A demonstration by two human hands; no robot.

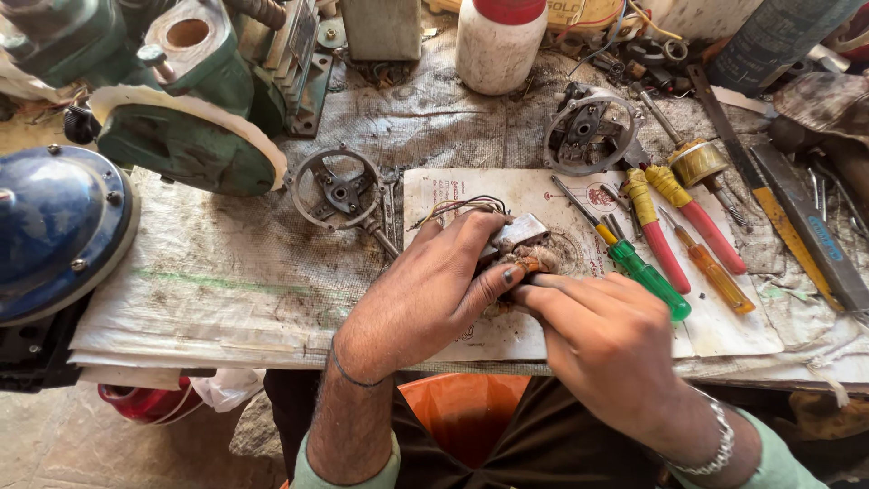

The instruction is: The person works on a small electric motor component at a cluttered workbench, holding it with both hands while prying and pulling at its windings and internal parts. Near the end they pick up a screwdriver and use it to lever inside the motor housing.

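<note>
I hold a small motor part (518, 243), a grey metal block with copper-brown winding, between my two hands above the white cardboard sheet (733, 330) on the worktop (226, 272). Its long axis runs from lower left to upper right, and the grey metal end points up and to the right, away from me. Thin wires (462, 206) leave it to the upper left. My left hand (425, 294) is closed around the part, thumb pressing on the winding. My right hand (602, 340) is closed too, its fingers touching the winding from the right; what is under them I cannot tell. Just beside my right hand lies a green-handled screwdriver (647, 276), then two red-handled ones (688, 226) and an orange one (715, 272). Two round metal end covers (337, 188) (588, 129) lie further away.
</note>
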